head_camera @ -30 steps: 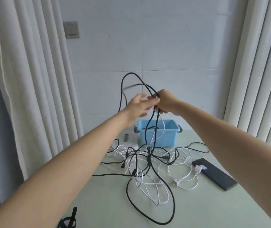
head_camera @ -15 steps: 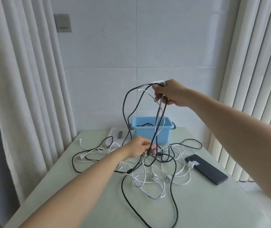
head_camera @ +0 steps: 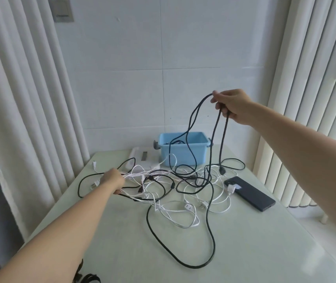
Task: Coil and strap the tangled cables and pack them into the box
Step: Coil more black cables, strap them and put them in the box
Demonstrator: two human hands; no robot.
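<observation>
A tangle of black and white cables (head_camera: 183, 190) sprawls over the middle of the pale green table (head_camera: 244, 252). My right hand (head_camera: 231, 106) is raised above the table and grips loops of a black cable (head_camera: 217, 139) that hang down into the tangle. My left hand (head_camera: 113, 179) is low at the left of the heap and grips a bunch of white and black strands, stretched taut to the right. The blue box (head_camera: 183, 149) stands at the table's far edge, with dark cable inside it.
A black phone (head_camera: 249, 193) lies flat on the right of the table, a white plug touching its near end. A white power strip (head_camera: 136, 158) sits left of the box. Curtains hang on both sides. Dark straps (head_camera: 87, 277) show at the bottom edge.
My right hand swung right with only the black cable; the white strands dropped from it. My left hand moved left along the table, pulling strands out of the heap.
</observation>
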